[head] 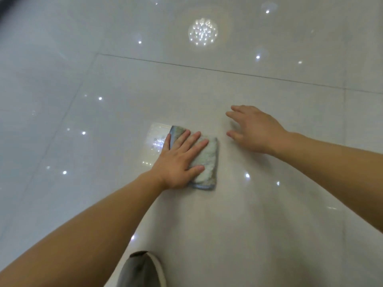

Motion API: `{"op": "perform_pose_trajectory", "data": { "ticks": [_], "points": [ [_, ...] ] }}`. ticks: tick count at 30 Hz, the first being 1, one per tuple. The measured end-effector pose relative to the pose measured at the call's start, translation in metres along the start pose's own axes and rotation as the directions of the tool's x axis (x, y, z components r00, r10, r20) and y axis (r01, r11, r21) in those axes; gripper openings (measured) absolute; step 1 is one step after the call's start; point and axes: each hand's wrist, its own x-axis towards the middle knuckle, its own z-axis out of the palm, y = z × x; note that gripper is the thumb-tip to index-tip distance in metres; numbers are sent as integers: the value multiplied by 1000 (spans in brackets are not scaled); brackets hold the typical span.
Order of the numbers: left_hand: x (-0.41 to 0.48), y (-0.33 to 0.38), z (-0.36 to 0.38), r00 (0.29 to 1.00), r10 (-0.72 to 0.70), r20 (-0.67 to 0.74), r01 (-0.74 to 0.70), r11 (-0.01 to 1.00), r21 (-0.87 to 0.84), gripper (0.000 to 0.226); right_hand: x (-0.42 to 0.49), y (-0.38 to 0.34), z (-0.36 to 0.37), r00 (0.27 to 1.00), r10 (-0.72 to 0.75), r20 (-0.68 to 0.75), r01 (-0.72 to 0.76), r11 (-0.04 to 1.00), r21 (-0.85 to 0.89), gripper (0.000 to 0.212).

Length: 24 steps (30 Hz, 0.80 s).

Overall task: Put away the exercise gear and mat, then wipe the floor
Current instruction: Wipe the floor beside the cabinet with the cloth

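Note:
A folded pale green and blue cloth (208, 160) lies flat on the glossy white tile floor (228, 224) near the middle of the view. My left hand (178, 160) presses on it with straight, spread fingers and covers its left half. My right hand (255, 129) is a little to the right and further away, fingers spread and relaxed, holding nothing; whether it touches the tile I cannot tell. No exercise gear or mat is in view.
A grey slipper with a white sole (143, 270) shows at the bottom edge. A dark grout line (207, 68) crosses the floor beyond the hands. Ceiling lights reflect in the tiles.

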Motion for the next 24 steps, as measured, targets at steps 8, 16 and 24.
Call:
{"op": "perform_pose_trajectory", "data": {
  "ticks": [8,16,24],
  "points": [
    [-33,-73,-11,997,-77,-27,77,997,-28,75,49,-54,14,995,-90,46,89,996,16,65],
    [-73,-153,-21,988,-141,-56,138,989,-58,71,78,-99,27,975,-200,97,199,980,19,71],
    [-102,-204,-28,980,-186,-74,182,982,-49,70,95,-111,37,967,-231,106,232,973,0,76]
  ]
}}
